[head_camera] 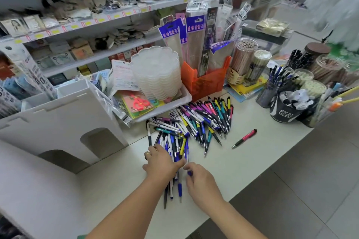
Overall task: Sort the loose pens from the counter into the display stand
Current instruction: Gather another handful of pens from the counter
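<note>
The white display stand fills the left side of the pale worktop, its stepped compartments open at the top and well apart from the hands. To its right a white tray holds a stack of clear plastic lids, and behind that an orange rack carries packaged refills. Cups of pens crowd the far right.

The loose pens lie in a fan across the middle of the worktop, their near end running under the hands. One red pen sits alone to the right, apart from the heap.

The left hand lies over a bundle of blue-and-white pens, fingers curled round them and thumb pressing from the right, so its grip appears closed on the bundle. The right hand, just beside it, pinches a blue-capped pen between fingertips.

The step looks like gathering one kind into a bunch. To do it well, I would square the pens' ends against the worktop, keep all tips pointing the same way, and take only matching colours. A bundle this thick could slip, so a smaller handful would travel to the stand more safely.
</note>
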